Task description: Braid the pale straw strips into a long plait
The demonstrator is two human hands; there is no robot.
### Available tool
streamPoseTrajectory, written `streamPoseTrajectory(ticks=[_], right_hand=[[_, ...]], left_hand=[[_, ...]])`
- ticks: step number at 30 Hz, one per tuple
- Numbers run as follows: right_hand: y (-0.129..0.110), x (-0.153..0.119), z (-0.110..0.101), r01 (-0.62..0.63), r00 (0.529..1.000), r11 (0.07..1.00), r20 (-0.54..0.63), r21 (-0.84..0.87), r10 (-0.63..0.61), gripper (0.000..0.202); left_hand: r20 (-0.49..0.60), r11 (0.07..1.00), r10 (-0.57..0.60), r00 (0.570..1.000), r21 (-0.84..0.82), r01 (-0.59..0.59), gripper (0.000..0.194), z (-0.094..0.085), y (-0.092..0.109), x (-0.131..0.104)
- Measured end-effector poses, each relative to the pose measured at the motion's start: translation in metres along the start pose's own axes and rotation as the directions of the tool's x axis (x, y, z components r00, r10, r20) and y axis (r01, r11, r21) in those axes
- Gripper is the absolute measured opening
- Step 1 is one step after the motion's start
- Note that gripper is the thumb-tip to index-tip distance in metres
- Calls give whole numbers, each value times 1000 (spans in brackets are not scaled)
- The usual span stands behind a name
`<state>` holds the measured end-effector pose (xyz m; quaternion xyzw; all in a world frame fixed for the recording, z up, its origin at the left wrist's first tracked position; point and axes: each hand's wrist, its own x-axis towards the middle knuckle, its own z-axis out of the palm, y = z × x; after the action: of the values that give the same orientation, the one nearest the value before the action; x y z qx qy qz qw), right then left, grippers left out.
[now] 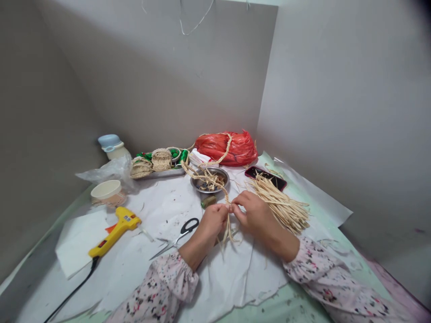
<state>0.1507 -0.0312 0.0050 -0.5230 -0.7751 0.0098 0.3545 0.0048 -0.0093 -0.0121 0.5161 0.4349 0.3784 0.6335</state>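
A braided straw cord point(226, 196) runs from the back, over a metal bowl point(227, 177) of scraps, down to my hands. My left hand point(215, 220) pinches it from the left. From the right, my right hand point(251, 211) closes on the same spot, fingertips meeting the left ones. Loose straw strands point(229, 233) hang below both hands. A bundle of pale straw strips point(283, 204) lies just beyond my right hand. Left of my left hand rest scissors point(177, 240) with black handles. A small dark greenish-brown object point(208, 201) sits in front of the bowl.
On the left are a yellow glue gun point(114, 233) with a cord, a white tub point(106, 190) and a lidded bottle point(112, 146). A tray point(164, 172) holds braided coils and green thread. Behind are a red plastic bag point(225, 148) and a phone point(269, 178). Grey panels enclose the table.
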Motion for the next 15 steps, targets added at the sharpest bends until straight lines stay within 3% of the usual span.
streamPoseTrajectory(ticks=[5,15], right_hand=[[-3,-6,2,205,979,939,52,-274,-199,21],[-7,-10,11,341,938,862,76,-376,-338,17]], left_hand=[[7,998,-7,1000,-67,8,40,-1,-2,1],[0,979,-16,1000,-202,16,35,1,2,2]])
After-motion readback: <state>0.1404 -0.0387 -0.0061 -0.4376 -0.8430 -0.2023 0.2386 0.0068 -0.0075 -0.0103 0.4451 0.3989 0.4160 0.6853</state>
